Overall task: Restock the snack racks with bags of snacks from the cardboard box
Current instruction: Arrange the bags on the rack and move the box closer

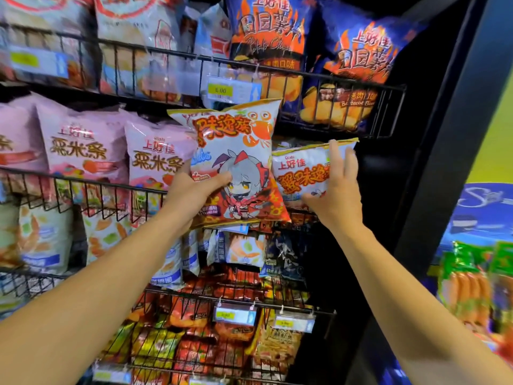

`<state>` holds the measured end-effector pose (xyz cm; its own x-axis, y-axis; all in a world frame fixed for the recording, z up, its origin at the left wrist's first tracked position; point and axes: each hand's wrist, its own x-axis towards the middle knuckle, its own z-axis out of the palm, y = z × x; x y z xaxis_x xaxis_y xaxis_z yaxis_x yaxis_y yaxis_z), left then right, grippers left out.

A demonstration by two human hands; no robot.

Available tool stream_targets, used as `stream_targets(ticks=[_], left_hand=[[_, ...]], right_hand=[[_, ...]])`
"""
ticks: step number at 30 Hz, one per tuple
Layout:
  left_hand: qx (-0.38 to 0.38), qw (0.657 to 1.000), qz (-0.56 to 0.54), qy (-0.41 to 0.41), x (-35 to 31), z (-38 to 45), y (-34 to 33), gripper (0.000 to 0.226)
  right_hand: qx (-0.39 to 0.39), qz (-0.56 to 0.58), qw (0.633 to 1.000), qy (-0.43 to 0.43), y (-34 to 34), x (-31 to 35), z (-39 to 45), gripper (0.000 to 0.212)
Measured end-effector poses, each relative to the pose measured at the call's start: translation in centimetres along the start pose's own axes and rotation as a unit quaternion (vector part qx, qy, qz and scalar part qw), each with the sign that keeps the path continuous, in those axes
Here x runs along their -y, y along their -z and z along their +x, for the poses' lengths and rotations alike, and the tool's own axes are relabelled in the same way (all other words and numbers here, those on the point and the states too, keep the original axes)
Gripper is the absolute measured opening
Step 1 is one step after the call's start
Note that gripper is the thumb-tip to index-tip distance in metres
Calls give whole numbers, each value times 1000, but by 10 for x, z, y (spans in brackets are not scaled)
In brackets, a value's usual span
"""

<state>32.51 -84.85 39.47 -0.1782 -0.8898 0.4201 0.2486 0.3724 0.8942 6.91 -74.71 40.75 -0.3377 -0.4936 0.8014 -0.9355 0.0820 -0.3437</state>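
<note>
My left hand [194,193] grips a white-and-orange crab-flavour snack bag [236,151] by its lower left side, holding it upright in front of the middle wire rack [91,184]. My right hand [337,187] holds a second, matching bag [299,169] that sits at the right end of that rack, fingers over its right side and thumb under its lower edge. The two bags touch side by side. The cardboard box is out of view.
Pink snack bags [83,151] fill the middle rack to the left. Blue potato chip bags [352,79] stand in the upper rack [333,79]. Lower racks [236,298] hold red, orange and white bags. A black upright post [433,162] borders the racks on the right.
</note>
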Motion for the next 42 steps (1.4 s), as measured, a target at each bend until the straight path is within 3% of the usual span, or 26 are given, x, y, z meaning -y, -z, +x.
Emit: stream_targets(ticks=[3,5,8,13,17,23,25,27,28,30,32,34,38,42], left_hand=[[-2,1000,3,-7,1,1,0,61],[-3,1000,9,-7,1,1,1,63],[-4,1000,18,-19,1,1,1,49],[8,999,14,-33,-3,3,1,55],[12,999,23,-46,-4,5,1,40],[12,999,23,-47,0,5,2,42],[12,998,23,-49,0,5,1,44],[10,999,20,-49,1,6,0,44],[7,999,22,-48,1,6,0,45],[4,999,24,-44,1,5,-1,45],[2,999,27,-41,1,5,-2,45],[2,999,27,-42,-1,3,-1,48],[6,998,36,-41,-2,-5,-2,59],[14,996,70,-45,1,-13,-2,58]], right_hand=[[83,-123,989,-23,-10,-3,8,103],[93,-109,987,-76,-11,-7,14,97],[73,-64,986,-132,-12,-9,16,91],[53,-43,989,-134,-22,-9,26,87],[110,-88,968,-206,-26,-7,51,89],[201,-91,945,-240,-28,-23,56,99],[147,-215,945,-200,-26,-19,50,100],[56,-292,952,-74,-26,-17,42,84],[48,-284,957,-25,-27,-17,39,71],[131,-233,964,-2,-32,-18,42,55],[256,-221,940,-29,-38,-21,49,58],[314,-211,925,-26,-45,-21,53,68],[327,-209,921,-39,-53,-24,53,69],[276,-183,943,-12,-42,-30,42,43]])
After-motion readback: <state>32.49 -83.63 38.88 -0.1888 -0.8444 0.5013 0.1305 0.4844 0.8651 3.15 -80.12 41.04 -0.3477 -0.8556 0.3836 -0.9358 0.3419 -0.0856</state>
